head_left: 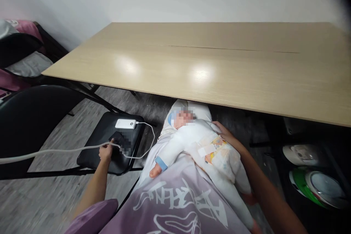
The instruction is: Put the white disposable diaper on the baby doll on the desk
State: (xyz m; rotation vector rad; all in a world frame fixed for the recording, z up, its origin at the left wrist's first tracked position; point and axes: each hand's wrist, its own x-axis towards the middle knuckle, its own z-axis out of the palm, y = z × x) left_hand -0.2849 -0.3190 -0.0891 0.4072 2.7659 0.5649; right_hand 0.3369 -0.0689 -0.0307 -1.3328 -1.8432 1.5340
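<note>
A baby doll in a white suit and a printed diaper lies on my lap, head toward the table. My right hand rests flat on the doll's far side, fingers stretched along its body. My left hand reaches to the black chair seat at my left and closes on a dark phone where a white cable meets it. A white power bank lies just beyond on the same seat, with its own thin white cord looping to the phone.
A long light wooden table spans the view ahead, its near edge over my knees. The black folding chair's back stands at left. Helmets or bowls, white and green, sit on the floor at right. Bedding lies at far left.
</note>
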